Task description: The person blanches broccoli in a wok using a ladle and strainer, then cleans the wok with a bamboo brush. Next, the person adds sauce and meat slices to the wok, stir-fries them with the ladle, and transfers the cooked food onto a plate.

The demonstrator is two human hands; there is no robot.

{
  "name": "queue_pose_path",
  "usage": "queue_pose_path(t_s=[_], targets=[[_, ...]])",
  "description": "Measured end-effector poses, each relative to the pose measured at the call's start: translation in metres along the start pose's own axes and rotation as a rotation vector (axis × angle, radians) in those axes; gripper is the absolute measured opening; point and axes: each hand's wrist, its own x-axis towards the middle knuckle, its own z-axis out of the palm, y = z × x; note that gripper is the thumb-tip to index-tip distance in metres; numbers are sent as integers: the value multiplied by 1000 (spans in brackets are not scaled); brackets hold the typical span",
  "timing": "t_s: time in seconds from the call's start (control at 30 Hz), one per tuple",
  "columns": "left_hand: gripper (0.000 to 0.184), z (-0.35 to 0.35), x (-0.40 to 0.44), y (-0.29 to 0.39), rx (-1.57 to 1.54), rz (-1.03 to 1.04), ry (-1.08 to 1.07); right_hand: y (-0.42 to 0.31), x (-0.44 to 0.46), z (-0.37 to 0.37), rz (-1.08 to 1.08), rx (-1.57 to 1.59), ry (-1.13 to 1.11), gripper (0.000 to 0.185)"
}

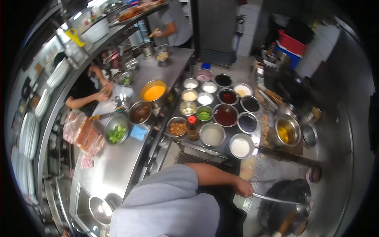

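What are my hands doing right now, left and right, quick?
Left hand: closed, holding a metal handle.
Right hand: can't be made out, so its state can't be told.

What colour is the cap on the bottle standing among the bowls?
The cap is red; it shows best in the head view.

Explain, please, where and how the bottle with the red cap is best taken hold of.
The bottle is probably best gripped around its body, below the red cap, coming from the nearby counter edge: it appears upright, with the bowl of brown pieces and the bowl of pale liquid crowding its sides.
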Motion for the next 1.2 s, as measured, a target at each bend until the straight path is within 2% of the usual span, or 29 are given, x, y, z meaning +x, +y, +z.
queue_pose_path(t_s=[0.03, 0.07, 0.1, 0.13, 0.17, 0.2, 0.23, 0.27, 0.3, 0.33, 0.37, 0.4, 0.43, 0.47, 0.5, 0.53, 0.57, 0.7, 0.73, 0.77, 0.83, 0.9, 0.93, 1.03, 1.07, 1.13, 1.17, 1.2], targets=[[16, 8, 9, -5, -28, 167, -12, 4, -10, -11, 34, 50, 32, 49], [15, 10, 15, 2, 331, 174, -34, 5, -22, -20, 54, 55, 80, 49], [15, 16, 20, 10, 325, 193, -84, 7, -31, -17, -73, 58, 152, 47], [15, 24, 24, 19, 298, 164, 5, 20, -40, -17, -194, 57, 229, 46], [15, 29, 28, 30, 274, 139, 76, 58, -27, -23, -502, 13, 313, 37], [14, 31, 33, 46, 481, 175, 10, 121, -6, -34, -121, 413, 225, 56], [14, 39, 44, 61, 675, 246, -64, 112, -32, -34, 1, 504, 295, 58], [16, 55, 62, 40, 541, 92, -159, 120, -48, -42, 38, 431, 367, 55], [15, 59, 56, 101, 454, 123, -94, 102, -81, -38, 55, 311, 475, 54], [18, 78, 74, 55, 563, 556, 2, 126, -96, -42, -13, 346, 542, 52], [18, 88, 72, 117, 146, -73, -52, 157, -106, -47, -162, 390, 586, 52], [16, 101, 77, 153, 178, -66, -113, 189, -128, -50, -157, 373, 660, 53], [16, 123, 90, 158, 162, -167, -179, 180, -158, -49, -221, 319, 704, 55], [19, 140, 99, 161, 262, -117, -220, 173, -182, -44, -179, 399, 731, 55], [19, 170, 109, 170, 271, -84, -321, 157, -207, -45, -209, 276, 784, 55], [22, 192, 114, 187, 293, -68, -341, 159, -225, -43, -132, 285, 831, 56], [25, 211, 116, 197, 315, -52, -341, 164, -242, -42, -65, 299, 861, 57], [26, 293, 140, 218, 407, -10, -539, 202, -294, -31, -29, 296, 1046, 64], [35, 312, 143, 223, 479, 23, -582, 212, -306, -29, -23, 226, 1102, 64], [35, 333, 141, 222, 478, 32, -607, 212, -315, -29, -18, 157, 1149, 64], [49, 376, 140, 206, 405, 55, -611, 209, -333, -26, 28, 158, 1194, 63], [62, 422, 142, 159, 301, 226, -633, 210, -344, -23, 67, 28, 1314, 61], [63, 431, 139, 159, 315, 207, -678, 207, -347, -21, 59, 174, 1306, 57], [66, 444, 146, 142, 255, 187, -811, 194, -341, -24, 132, 166, 1262, 56], [66, 429, 149, 157, 247, 171, -777, 194, -336, -25, 129, 92, 1240, 58], [72, 382, 150, 214, 603, 246, -980, 185, -320, -27, 114, 117, 1162, 59], [72, 363, 148, 218, 600, 236, -966, 182, -312, -27, 110, 150, 1117, 60], [77, 342, 146, 219, 463, 170, -994, 184, -302, -27, 36, 142, 1064, 62]])
